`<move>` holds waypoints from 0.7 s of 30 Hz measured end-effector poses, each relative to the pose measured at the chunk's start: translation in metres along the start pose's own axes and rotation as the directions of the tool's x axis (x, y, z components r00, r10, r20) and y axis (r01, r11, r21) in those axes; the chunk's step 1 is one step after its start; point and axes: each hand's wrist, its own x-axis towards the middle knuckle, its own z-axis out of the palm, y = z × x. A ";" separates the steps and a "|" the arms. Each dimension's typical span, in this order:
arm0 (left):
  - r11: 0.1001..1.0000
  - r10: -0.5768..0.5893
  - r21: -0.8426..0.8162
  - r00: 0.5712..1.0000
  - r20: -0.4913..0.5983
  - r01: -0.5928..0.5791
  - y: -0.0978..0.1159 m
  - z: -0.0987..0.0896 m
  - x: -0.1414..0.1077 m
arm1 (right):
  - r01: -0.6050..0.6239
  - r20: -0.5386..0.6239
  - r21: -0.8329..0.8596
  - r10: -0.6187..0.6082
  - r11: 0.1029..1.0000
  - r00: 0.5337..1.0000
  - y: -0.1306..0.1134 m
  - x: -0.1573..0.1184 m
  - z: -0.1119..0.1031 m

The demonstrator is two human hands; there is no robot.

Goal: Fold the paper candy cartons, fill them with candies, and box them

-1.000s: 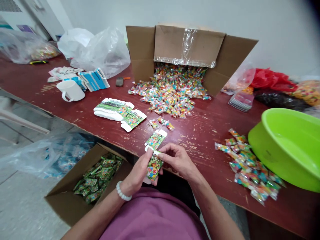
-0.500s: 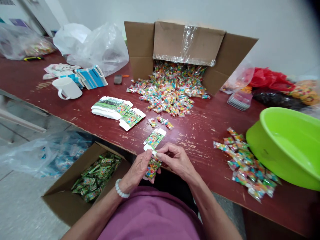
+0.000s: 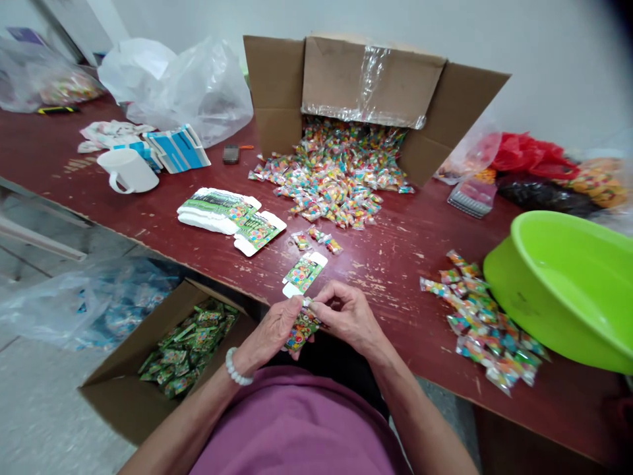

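In my left hand (image 3: 277, 328) is a small green printed candy box (image 3: 302, 328), held at the table's front edge with the thumb across its top. My right hand (image 3: 347, 315) pinches the white flap at that box's upper end between thumb and forefinger. Just beyond my fingers an open, flat box (image 3: 305, 270) lies on the table. A few wrapped candies (image 3: 316, 239) rest behind it. To the left is a stack of flattened green boxes (image 3: 215, 210), with one box (image 3: 260, 232) apart at its right end.
A tipped carton (image 3: 373, 82) spills wrapped candies (image 3: 341, 178) onto the table. A green basin (image 3: 558, 297) stands right, beside a candy pile (image 3: 489, 330). Below left, a carton (image 3: 116, 369) holds filled green boxes (image 3: 190, 346). A white mug (image 3: 128, 170) stands left.
Both hands stay almost in place around the box; the right fingers have shifted slightly at the flap. The whole view has moved a little.
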 end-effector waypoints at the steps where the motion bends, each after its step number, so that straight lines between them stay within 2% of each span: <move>1: 1.000 0.004 0.005 1.000 -0.003 -0.004 0.001 0.000 -0.001 | 0.010 0.010 -0.012 -0.010 1.000 1.000 -0.002 0.000 -0.001; 5: 1.000 0.002 -0.003 1.000 -0.011 -0.002 0.002 -0.001 -0.002 | 0.132 0.109 -0.155 -0.116 0.979 0.987 -0.009 -0.004 -0.007; 8: 0.997 -0.022 -0.073 0.998 -0.054 0.018 -0.002 0.002 0.000 | 0.259 0.164 -0.302 -0.218 0.917 0.962 -0.007 -0.011 -0.004; 12: 0.970 -0.037 -0.243 0.993 -0.111 0.009 -0.007 0.010 0.004 | 0.285 0.121 -0.349 -0.259 0.893 0.958 0.006 -0.008 -0.001; 15: 0.920 -0.031 -0.392 0.998 -0.060 0.005 -0.001 0.011 0.004 | 0.286 0.161 -0.344 -0.244 0.895 0.956 0.010 0.016 -0.016; 16: 0.903 -0.025 -0.429 0.999 -0.034 0.007 0.002 0.009 0.004 | 0.277 0.124 -0.375 -0.249 0.885 0.961 0.010 0.029 -0.024; 18: 0.888 -0.008 -0.459 1.000 -0.005 0.005 0.008 0.002 0.003 | 0.196 -0.089 -0.517 -0.281 0.833 0.956 0.011 0.057 -0.040; 21: 0.905 0.002 -0.426 1.000 -0.024 -0.012 0.009 -0.012 0.001 | -0.090 -0.335 -0.707 -0.220 0.701 0.916 0.019 0.095 -0.058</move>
